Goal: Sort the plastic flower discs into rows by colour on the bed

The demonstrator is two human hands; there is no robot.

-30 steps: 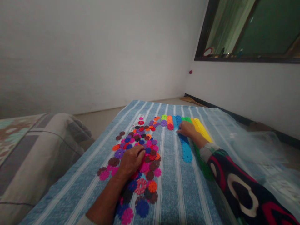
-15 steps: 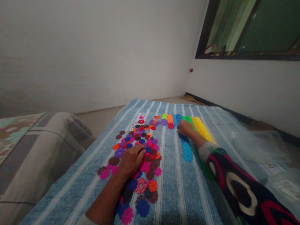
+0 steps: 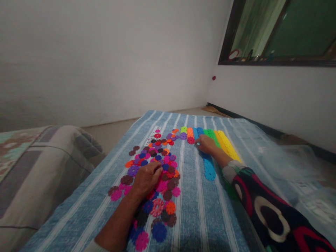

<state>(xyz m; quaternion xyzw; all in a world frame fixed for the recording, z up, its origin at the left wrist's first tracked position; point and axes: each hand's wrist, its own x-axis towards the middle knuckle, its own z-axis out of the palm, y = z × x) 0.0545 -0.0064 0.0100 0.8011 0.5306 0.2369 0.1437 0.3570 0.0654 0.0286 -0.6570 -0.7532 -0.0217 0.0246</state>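
One yellow row (image 3: 228, 146): discs laid close in a line on the striped cloth (image 3: 189, 210), outermost on the right; its long axis runs away from the person, the near end slanting rightward.
Green row (image 3: 210, 134): left of the yellow row, slanting much the same way; the right forearm covers part of it.
Blue discs (image 3: 209, 169): lined up lengthwise, rounded near end toward the person; the right hand hides the middle.
Orange row (image 3: 190, 131): short, pointing nearly straight away, a red disc (image 3: 190, 140) at its near end.
Right hand (image 3: 207, 144): over the blue discs, thumb and fingertips drawn close together; whether they pinch anything, I cannot tell.
Left hand (image 3: 147, 176): fingers curled on the loose discs (image 3: 158, 207), which lie scattered in no common direction; its hold is hidden, so I cannot tell.
Clear plastic containers (image 3: 291, 161): at the cloth's right side; something whitish in the nearer one, too hazy to name.
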